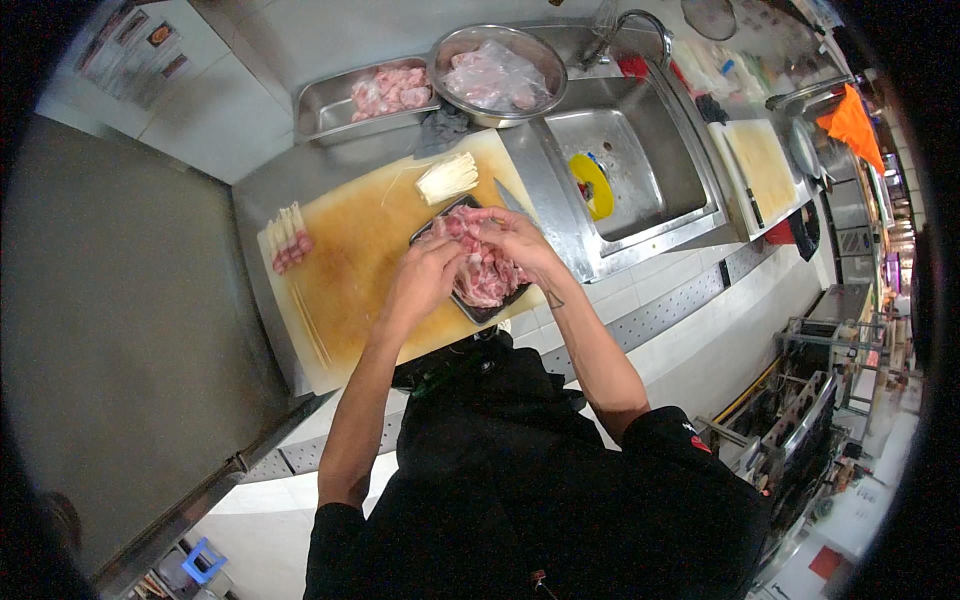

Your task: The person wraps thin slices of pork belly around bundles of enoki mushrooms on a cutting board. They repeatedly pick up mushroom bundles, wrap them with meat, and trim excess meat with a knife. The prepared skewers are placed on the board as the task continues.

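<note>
A black tray (480,313) heaped with thin slices of raw meat (491,281) sits at the right edge of a yellowed cutting board (352,262). My left hand (429,274) pinches at the heap from its left side. From the right, my right hand (517,241) has its fingers in the same meat; the fingertips of both are partly hidden. Just beyond the tray lies a bundle of enoki mushrooms (448,178). A knife blade (511,199) rests beside it. Several meat-wrapped enoki rolls (289,241) lie at the board's left, above thin wooden skewers (311,326).
Behind the board stand a steel pan (326,112) of raw meat pieces and a steel bowl (499,109) holding bagged meat. A sink (637,172) on the right contains a yellow object (592,187). Farther right, a knife (752,202) lies on another cutting board (765,161).
</note>
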{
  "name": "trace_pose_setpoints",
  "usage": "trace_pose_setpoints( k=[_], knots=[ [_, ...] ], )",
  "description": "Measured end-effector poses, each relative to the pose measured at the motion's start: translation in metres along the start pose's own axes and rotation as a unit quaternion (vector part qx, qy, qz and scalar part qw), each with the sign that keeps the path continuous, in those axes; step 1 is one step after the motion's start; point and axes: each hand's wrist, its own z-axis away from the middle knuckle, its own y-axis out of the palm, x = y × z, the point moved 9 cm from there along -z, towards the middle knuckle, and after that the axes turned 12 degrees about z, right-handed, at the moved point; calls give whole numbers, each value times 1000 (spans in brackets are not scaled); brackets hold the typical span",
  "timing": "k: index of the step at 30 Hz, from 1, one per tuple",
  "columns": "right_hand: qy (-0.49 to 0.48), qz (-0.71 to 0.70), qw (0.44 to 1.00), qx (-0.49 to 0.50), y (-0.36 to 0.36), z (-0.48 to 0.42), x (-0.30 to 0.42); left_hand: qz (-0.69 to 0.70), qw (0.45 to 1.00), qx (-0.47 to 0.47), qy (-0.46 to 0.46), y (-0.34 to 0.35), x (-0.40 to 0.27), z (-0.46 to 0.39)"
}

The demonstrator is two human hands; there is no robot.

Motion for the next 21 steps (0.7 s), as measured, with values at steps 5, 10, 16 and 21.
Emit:
trace_pose_setpoints(
  k=[5, 10, 16, 21],
  knots=[
    [-22, -25, 999, 16, 0, -6, -16, 84, 990, -23, -115, -11, 15, -18],
    [-72, 51, 995, 43, 6, -5, -22, 225, 962, -13, -155, -24, 42, -34],
    [-162, 233, 956, 79, 21, -6, -11, 214, 967, 19, -135, -68, 6, -49],
    [-184, 319, 918, 151, 33, -11, -14, 209, 968, 38, -135, -96, -35, -44]
  ],
)
